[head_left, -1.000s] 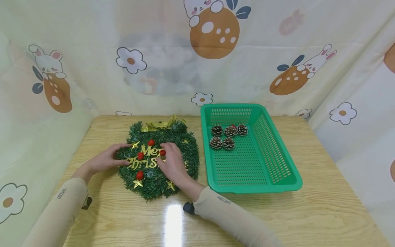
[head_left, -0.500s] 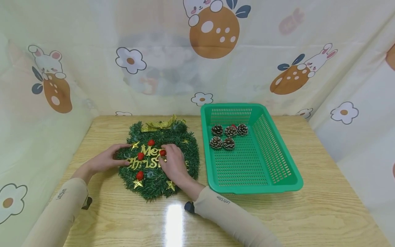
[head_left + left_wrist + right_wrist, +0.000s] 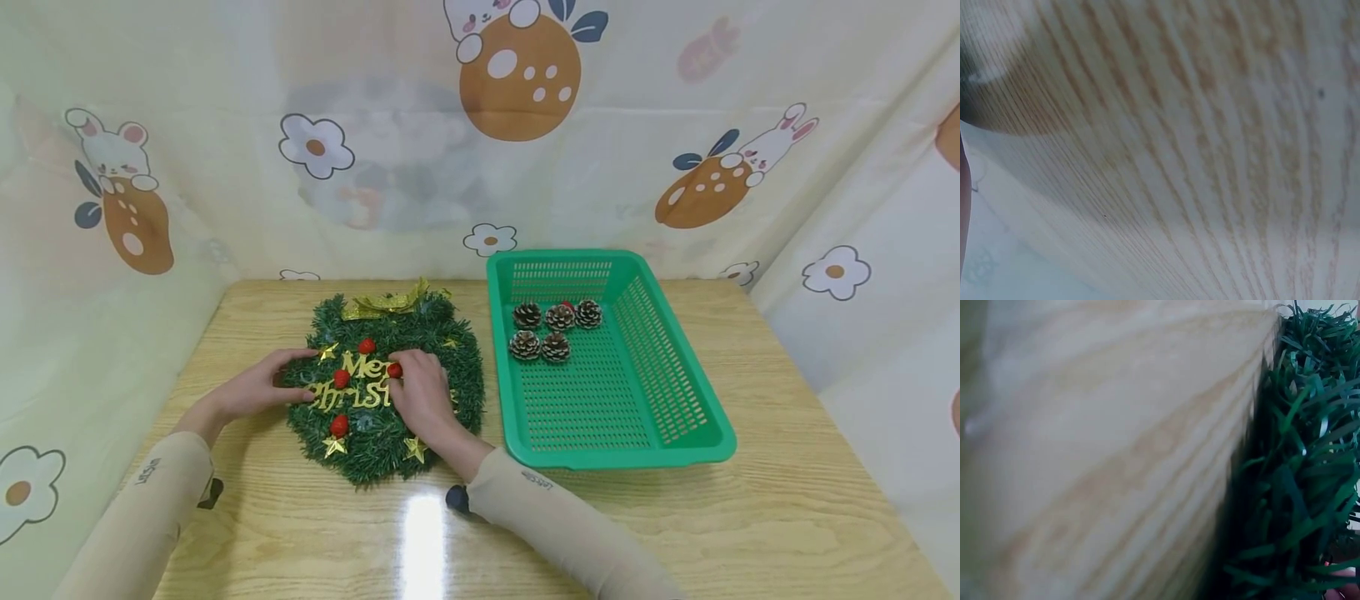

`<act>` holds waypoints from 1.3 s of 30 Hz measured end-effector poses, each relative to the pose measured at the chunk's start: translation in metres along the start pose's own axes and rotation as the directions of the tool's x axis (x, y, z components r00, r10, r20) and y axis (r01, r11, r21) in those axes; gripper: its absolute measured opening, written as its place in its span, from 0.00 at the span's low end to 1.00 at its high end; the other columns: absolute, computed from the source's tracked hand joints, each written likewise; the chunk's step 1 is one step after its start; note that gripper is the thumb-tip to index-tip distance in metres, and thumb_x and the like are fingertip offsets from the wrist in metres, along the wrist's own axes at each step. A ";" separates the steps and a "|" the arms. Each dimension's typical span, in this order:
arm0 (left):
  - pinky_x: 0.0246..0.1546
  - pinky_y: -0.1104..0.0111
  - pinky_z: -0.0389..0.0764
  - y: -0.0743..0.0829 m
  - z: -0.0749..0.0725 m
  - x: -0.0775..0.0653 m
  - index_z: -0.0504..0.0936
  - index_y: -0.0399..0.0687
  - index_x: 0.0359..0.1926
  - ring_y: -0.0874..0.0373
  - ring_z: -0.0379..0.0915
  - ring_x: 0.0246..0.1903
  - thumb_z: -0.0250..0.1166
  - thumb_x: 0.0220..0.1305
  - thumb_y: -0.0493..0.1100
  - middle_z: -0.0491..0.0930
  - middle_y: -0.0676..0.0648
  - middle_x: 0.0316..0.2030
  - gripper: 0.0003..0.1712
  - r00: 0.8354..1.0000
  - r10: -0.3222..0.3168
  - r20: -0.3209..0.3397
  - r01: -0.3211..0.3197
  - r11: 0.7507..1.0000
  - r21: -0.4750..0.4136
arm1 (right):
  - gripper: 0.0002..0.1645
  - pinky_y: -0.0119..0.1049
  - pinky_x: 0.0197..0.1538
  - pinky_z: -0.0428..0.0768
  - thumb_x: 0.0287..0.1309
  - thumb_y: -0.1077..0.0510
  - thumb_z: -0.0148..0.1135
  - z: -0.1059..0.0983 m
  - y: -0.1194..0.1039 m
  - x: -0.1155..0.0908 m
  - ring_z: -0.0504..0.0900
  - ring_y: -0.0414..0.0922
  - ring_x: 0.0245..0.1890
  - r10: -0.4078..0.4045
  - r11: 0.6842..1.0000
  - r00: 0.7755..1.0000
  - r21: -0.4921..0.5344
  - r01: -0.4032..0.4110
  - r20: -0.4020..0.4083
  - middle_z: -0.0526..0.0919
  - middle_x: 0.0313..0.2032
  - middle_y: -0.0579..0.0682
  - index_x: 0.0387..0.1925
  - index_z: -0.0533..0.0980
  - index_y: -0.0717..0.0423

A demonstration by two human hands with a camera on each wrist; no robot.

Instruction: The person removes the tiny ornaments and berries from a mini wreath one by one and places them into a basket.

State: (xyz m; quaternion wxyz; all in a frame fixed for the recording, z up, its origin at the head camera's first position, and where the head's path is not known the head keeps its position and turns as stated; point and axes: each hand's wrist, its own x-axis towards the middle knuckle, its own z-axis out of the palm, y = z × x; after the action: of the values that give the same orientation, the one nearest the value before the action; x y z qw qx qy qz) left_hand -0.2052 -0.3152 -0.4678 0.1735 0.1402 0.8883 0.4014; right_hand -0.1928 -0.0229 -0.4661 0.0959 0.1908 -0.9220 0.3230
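A green Christmas wreath lies flat on the table in the head view, with a gold "Merry Christmas" sign across its middle. Gold stars and red berry ornaments are spread over it. My left hand rests at the wreath's left edge, thumb and fingers spread apart. Right of centre, my right hand pinches one red berry ornament between thumb and forefinger, just over the sign. That hand covers part of the lettering. In the right wrist view, the wreath's green tinsel fills the right side.
A green plastic basket stands right of the wreath, holding several pine cones and a red piece partly hidden behind them. A gold bow tops the wreath. A patterned curtain hangs behind the wooden table.
My right thumb has drawn slightly right and closer to the red berry ornament, uncovering a little more of the sign. My left hand and the wreath stay in place.
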 end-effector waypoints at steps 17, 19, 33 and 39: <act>0.64 0.31 0.46 0.004 -0.001 -0.001 0.57 0.45 0.74 0.28 0.38 0.70 0.68 0.63 0.50 0.46 0.30 0.73 0.44 1.000 0.007 0.000 -0.007 1.000 0.012 | 0.15 0.40 0.46 0.78 0.62 0.61 0.64 -0.001 -0.003 0.001 0.77 0.45 0.45 0.009 0.999 1.000 0.040 -0.008 -0.024 0.79 0.46 0.50 0.51 0.81 0.53; 0.64 0.31 0.46 0.004 -0.001 -0.001 0.57 0.45 0.74 0.28 0.38 0.70 0.68 0.63 0.50 0.47 0.30 0.73 0.44 1.000 0.006 -0.001 -0.006 1.000 0.013 | 0.15 0.37 0.44 0.78 0.62 0.63 0.63 -0.002 -0.004 0.000 0.78 0.44 0.43 0.000 0.997 1.000 0.080 0.002 -0.025 0.78 0.46 0.51 0.51 0.80 0.55; 0.64 0.32 0.47 0.004 -0.001 -0.002 0.57 0.44 0.74 0.28 0.40 0.70 0.68 0.63 0.49 0.47 0.30 0.72 0.44 1.000 0.012 -0.004 -0.012 1.000 -0.009 | 0.12 0.25 0.43 0.79 0.65 0.62 0.60 -0.024 -0.031 0.010 0.79 0.43 0.41 0.034 0.933 0.999 0.357 -0.034 0.008 0.73 0.46 0.50 0.49 0.78 0.58; 0.64 0.32 0.48 0.006 -0.001 -0.002 0.57 0.44 0.74 0.28 0.40 0.70 0.68 0.63 0.49 0.48 0.30 0.72 0.44 1.000 0.001 -0.003 -0.001 1.000 -0.005 | 0.12 0.26 0.44 0.79 0.65 0.61 0.62 -0.045 -0.048 0.021 0.79 0.43 0.43 0.069 0.913 0.998 0.404 -0.065 0.005 0.74 0.46 0.50 0.49 0.79 0.57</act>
State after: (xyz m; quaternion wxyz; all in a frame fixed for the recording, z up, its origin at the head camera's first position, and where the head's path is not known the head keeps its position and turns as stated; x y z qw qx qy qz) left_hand -0.2027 -0.3128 -0.4623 0.1724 0.1396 0.8876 0.4037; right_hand -0.1897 -0.0346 -0.3982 0.0478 0.1733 -0.8411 0.5101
